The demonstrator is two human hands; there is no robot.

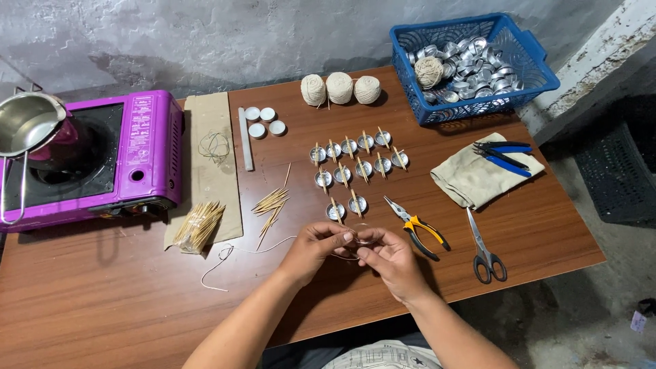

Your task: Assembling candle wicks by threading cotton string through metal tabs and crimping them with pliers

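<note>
Brown wooden table [123,301] against grey wall. Purple stove [130,154] left, blue basket [540,65] of metal cups far right. My left hand [316,247] and right hand [391,260] pinch a small metal cup [360,236] with a stick, front centre; white string [232,256] trails left.

A purple camp stove [102,154] with a steel pot [27,123] sits far left on the bench [102,294]. Three twine balls [339,88] line the back edge beside a blue basket [526,68] of metal cups. Scissors [484,247] lie near blue pliers [502,156] on a folded cloth [465,179].
</note>
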